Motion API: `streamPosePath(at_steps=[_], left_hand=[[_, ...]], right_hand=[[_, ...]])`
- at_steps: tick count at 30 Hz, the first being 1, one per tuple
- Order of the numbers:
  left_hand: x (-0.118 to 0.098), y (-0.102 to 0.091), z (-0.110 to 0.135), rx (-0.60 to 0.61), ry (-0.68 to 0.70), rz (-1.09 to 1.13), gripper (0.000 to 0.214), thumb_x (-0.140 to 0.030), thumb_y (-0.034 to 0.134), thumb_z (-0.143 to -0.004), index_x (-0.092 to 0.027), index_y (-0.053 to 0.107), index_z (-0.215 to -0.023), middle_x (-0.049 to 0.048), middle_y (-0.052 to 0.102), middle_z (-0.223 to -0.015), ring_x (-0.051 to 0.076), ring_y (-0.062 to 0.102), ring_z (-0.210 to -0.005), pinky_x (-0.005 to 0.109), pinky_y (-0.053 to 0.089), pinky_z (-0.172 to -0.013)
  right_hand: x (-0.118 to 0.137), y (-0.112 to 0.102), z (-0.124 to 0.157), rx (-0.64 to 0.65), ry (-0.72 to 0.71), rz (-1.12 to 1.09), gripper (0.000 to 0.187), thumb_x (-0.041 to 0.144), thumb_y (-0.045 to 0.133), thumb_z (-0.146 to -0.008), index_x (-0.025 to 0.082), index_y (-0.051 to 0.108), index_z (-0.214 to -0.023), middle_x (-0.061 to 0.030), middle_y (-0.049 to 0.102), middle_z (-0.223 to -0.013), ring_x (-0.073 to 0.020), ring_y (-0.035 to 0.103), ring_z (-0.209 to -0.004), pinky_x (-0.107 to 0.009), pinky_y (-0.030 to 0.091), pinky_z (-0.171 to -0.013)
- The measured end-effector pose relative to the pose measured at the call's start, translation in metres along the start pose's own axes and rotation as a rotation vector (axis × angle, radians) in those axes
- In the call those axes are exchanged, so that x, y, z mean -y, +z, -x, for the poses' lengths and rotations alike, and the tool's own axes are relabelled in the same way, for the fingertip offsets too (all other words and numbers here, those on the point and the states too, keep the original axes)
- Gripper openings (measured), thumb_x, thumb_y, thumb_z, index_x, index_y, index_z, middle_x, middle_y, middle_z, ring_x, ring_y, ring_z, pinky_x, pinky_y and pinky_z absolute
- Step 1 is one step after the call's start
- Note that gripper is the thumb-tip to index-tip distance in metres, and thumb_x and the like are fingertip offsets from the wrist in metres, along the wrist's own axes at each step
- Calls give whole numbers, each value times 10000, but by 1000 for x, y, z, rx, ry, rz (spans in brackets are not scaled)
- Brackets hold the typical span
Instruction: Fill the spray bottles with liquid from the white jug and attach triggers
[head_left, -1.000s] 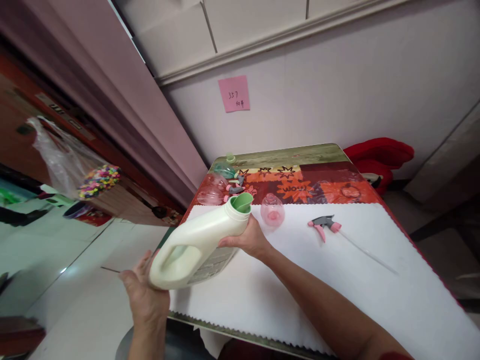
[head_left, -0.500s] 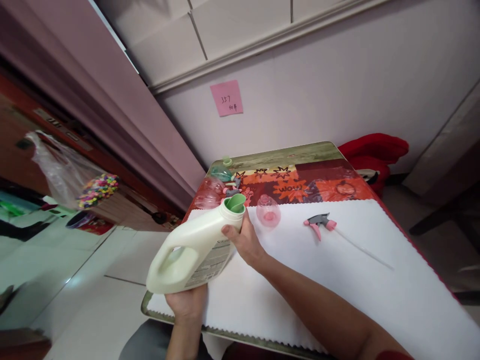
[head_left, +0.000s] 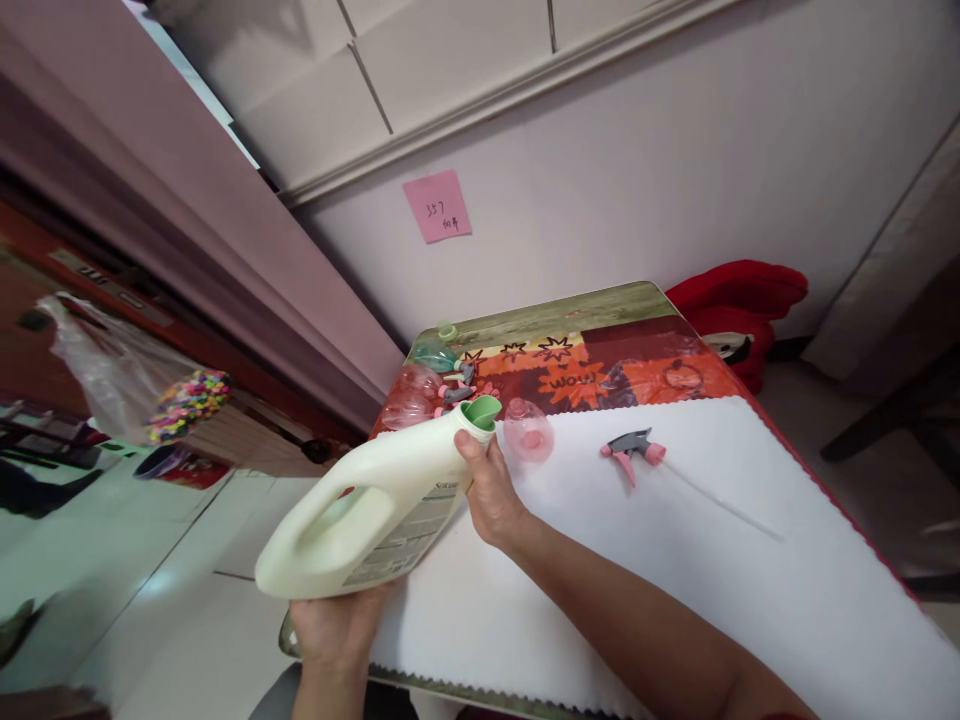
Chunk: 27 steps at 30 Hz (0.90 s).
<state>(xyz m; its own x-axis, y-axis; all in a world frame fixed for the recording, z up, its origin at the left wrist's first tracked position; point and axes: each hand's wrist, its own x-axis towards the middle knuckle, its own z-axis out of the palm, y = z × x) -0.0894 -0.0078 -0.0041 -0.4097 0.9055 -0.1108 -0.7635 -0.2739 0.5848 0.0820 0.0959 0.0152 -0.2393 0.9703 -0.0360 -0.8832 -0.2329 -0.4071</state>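
Observation:
A cream detergent jug [head_left: 360, 510] with a handle and a green pour spout lies tilted between my hands, above the table's near left corner. My left hand [head_left: 334, 625] cups its base from below. My right hand [head_left: 489, 490] grips the neck just under the uncapped spout. Past the spout, a small clear pink bottle [head_left: 529, 432] stands on the white cloth [head_left: 675, 570]. A pink and grey trigger sprayer [head_left: 631, 452] with a long dip tube lies on the cloth to the right.
Clear pink and green bottles and sprayer heads [head_left: 435, 375] cluster at the table's far left corner on an orange patterned cover [head_left: 600, 370]. A pink note [head_left: 436, 205] hangs on the wall. A red object [head_left: 739, 300] lies behind the table; tiled floor on the left.
My left hand has slid from the jug's side to under its base. The jug has dropped lower and to the left, and my right hand has shifted up round the neck.

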Motion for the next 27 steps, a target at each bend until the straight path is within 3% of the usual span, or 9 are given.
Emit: streamPosePath(at_steps=[2, 6, 16, 22, 27], left_hand=[[-2, 0, 1, 72, -56, 16, 534, -522, 498, -944, -402, 502, -1464, 55, 489, -1569, 401, 399, -1456, 706, 294, -1132], [-5, 5, 0, 111, -16, 24, 526, -509, 486, -957, -432, 481, -1477, 23, 479, -1572, 375, 398, -1459, 672, 287, -1155], [-18, 29, -6, -90, 176, -201, 495, -451, 606, -911, -390, 583, -1402, -2, 542, -1522, 383, 376, -1470, 660, 294, -1166], [-21, 32, -10, -125, 148, -238, 503, -505, 626, -881, -355, 624, -1361, 21, 578, -1492, 393, 402, -1455, 657, 313, -1160], [-19, 32, -11, -106, 160, -245, 489, -485, 612, -898, -379, 606, -1376, 11, 565, -1505, 378, 417, -1449, 645, 325, -1156]], right_hand=[[2, 0, 0, -4, 6, -2, 655, 462, 804, -761, 267, 539, -1328, -13, 734, -1197, -212, 674, -1074, -341, 519, -971], [3, -2, -4, -11, 19, -13, 630, 464, 808, -758, 257, 565, -1301, -23, 733, -1215, -216, 674, -1084, -343, 519, -974], [11, -1, -10, -130, 166, 66, 503, 522, 780, -747, 240, 619, -1132, -25, 762, -1103, -211, 705, -970, -333, 557, -844], [9, -5, -12, -177, 128, 75, 486, 472, 772, -771, 279, 584, -1175, 11, 731, -1181, -174, 666, -1105, -307, 521, -963], [14, -5, -15, -156, 154, 50, 487, 453, 756, -776, 292, 565, -1194, 11, 736, -1158, -168, 700, -989, -303, 557, -846]])
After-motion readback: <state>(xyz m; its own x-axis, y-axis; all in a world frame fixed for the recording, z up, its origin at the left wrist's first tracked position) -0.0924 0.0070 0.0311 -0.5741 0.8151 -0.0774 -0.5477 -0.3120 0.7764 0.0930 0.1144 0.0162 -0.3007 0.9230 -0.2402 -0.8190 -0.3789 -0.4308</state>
